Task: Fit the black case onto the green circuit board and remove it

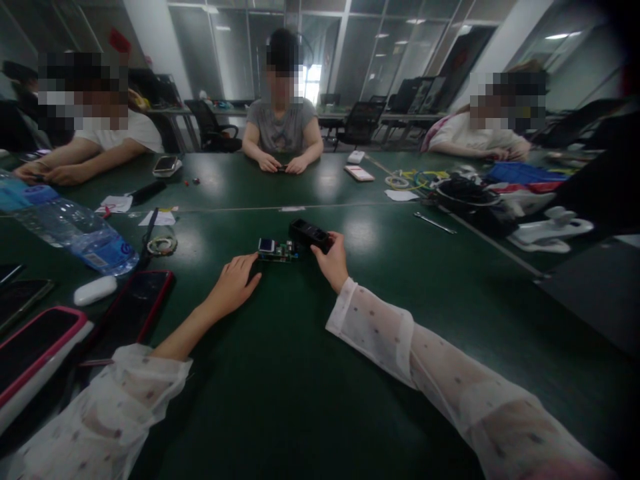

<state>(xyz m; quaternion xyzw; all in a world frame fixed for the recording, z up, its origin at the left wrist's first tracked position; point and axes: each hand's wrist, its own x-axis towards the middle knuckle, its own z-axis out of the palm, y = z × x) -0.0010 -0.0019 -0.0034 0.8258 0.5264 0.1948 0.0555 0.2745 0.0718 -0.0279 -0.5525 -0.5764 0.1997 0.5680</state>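
My right hand [331,259] grips the right end of a black rectangular plastic case [309,234], with thumb and fingers closed around it. Just left of the case, a green circuit board [283,251] with a small screen lies on the table. My left hand [235,285] rests with stretched fingers at the board's left edge; the fingertips seem to touch it, and the thumb is apart. Whether the board and the case touch is hard to see.
On the green table [280,373], a water bottle [83,230], a red-edged phone [133,307] and a white earbud case [95,291] are at left. A wrench [435,223] and a cable pile [467,187] lie at right. Several people sit across.
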